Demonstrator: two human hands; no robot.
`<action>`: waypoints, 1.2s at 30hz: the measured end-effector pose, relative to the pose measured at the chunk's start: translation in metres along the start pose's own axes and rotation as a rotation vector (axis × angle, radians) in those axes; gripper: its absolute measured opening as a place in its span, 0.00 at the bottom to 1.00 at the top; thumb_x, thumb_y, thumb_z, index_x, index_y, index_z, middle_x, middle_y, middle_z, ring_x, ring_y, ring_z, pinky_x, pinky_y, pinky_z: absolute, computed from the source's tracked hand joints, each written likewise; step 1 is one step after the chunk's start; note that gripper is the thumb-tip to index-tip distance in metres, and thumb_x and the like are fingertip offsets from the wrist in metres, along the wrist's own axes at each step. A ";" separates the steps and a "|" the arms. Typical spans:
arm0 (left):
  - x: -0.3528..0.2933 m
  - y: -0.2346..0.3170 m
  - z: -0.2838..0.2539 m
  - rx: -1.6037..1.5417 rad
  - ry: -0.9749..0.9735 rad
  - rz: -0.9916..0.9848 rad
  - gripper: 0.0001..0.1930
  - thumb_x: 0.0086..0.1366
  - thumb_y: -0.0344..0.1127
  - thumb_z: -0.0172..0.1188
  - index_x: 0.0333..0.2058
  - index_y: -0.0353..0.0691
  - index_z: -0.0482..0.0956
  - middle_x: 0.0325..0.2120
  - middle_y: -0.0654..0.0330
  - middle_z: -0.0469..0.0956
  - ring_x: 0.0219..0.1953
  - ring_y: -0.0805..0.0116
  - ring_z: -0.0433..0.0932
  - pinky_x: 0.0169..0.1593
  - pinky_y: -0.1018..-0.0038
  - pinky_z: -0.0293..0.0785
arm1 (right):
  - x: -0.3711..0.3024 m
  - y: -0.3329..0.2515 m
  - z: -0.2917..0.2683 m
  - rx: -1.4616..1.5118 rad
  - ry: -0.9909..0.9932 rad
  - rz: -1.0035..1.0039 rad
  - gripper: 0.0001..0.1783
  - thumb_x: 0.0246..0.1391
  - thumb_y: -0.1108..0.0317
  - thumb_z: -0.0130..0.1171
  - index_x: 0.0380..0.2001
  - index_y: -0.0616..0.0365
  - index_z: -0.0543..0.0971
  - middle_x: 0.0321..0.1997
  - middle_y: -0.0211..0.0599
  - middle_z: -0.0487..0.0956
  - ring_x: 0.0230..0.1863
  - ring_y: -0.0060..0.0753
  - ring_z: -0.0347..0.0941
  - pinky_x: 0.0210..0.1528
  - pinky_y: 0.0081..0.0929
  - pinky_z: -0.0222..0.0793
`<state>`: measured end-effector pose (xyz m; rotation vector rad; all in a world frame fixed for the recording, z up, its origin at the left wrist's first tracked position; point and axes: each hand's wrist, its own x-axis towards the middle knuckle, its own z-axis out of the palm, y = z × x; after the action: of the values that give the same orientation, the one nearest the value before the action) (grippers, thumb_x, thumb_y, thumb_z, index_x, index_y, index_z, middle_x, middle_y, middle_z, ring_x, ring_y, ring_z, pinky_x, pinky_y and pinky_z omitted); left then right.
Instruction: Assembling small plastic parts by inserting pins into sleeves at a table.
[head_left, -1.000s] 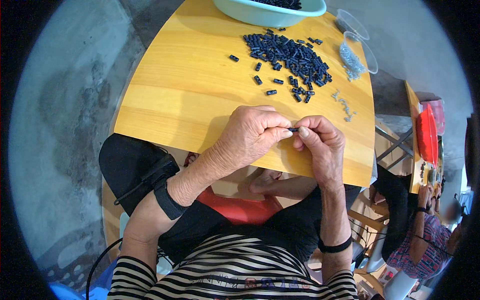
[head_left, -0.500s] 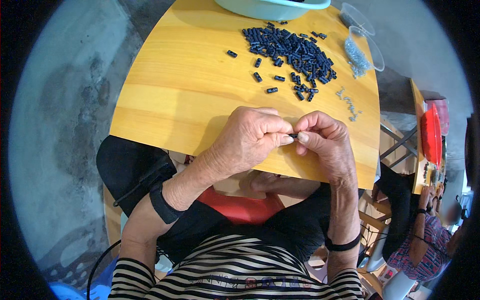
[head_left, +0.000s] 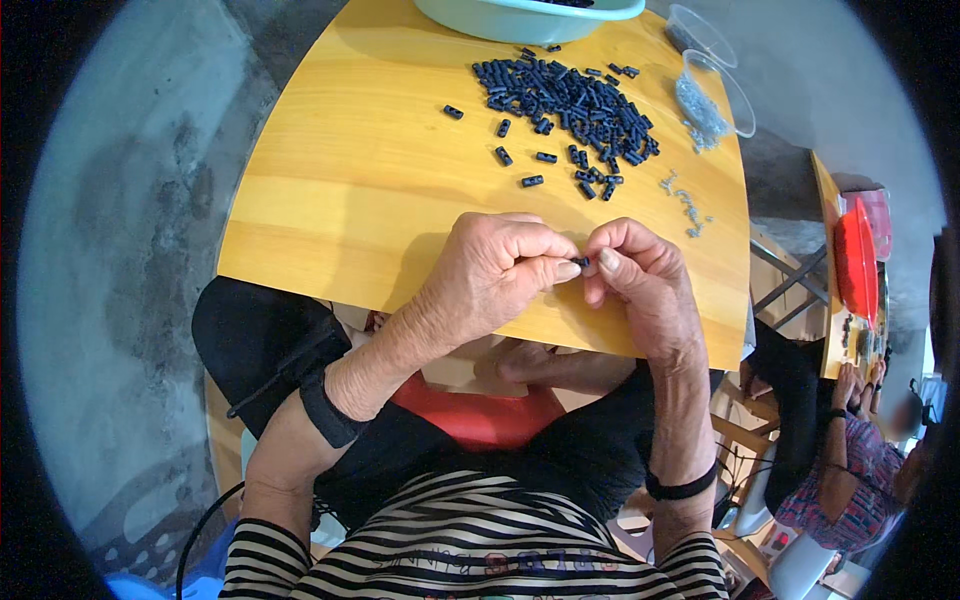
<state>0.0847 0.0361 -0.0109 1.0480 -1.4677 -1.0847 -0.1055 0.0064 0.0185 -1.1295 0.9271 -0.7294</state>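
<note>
Between the thumb and index finger of my left hand (head_left: 493, 268) is a small black cylindrical piece (head_left: 582, 262), mostly covered by the fingertips. My right hand (head_left: 648, 285) meets it from the right, its thumb and index finger drawn together at the end of the piece. Whatever those right fingertips grip is too small to make out. Beyond my hands, a pile of similar black pieces with holes (head_left: 575, 105) lies on the wooden table (head_left: 330, 190), several of them scattered on its near side. A short trail of tiny metal screw-like parts (head_left: 688, 207) lies right of the pile.
A light blue basin (head_left: 530, 28) with black pieces stands at the far edge. Clear plastic tubs sit at the far right, one tub (head_left: 745, 105) tipped with small metal parts. At right, another person (head_left: 850, 480) works at a table with a red basin (head_left: 858, 265).
The view has shifted slightly, so the table appears a little further left and up. My right fingertips have parted a little from the left ones, showing the black piece's end.
</note>
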 end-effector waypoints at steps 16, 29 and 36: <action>-0.004 0.000 0.002 0.035 -0.021 0.044 0.04 0.54 0.28 0.64 0.30 0.35 0.82 0.21 0.54 0.78 0.24 0.66 0.78 0.28 0.74 0.72 | 0.005 -0.002 -0.001 -0.050 -0.057 0.036 0.06 0.50 0.75 0.64 0.33 0.59 0.77 0.28 0.26 0.77 0.26 0.16 0.70 0.29 0.14 0.68; -0.014 0.028 0.004 -0.324 -0.115 -0.306 0.06 0.59 0.31 0.65 0.30 0.33 0.84 0.20 0.63 0.79 0.22 0.79 0.76 0.28 0.82 0.74 | -0.022 0.007 0.005 0.157 -0.021 -0.097 0.06 0.53 0.71 0.63 0.34 0.60 0.80 0.29 0.28 0.79 0.29 0.17 0.71 0.35 0.17 0.70; -0.021 0.048 0.009 -0.414 -0.156 -0.381 0.09 0.61 0.33 0.63 0.33 0.31 0.83 0.24 0.59 0.80 0.24 0.76 0.77 0.30 0.81 0.76 | -0.035 0.007 0.008 0.211 -0.002 -0.201 0.06 0.54 0.71 0.62 0.33 0.61 0.80 0.29 0.31 0.80 0.28 0.19 0.72 0.34 0.18 0.70</action>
<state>0.0746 0.0679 0.0299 0.9776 -1.1107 -1.6916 -0.1139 0.0420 0.0208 -1.0444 0.7222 -0.9667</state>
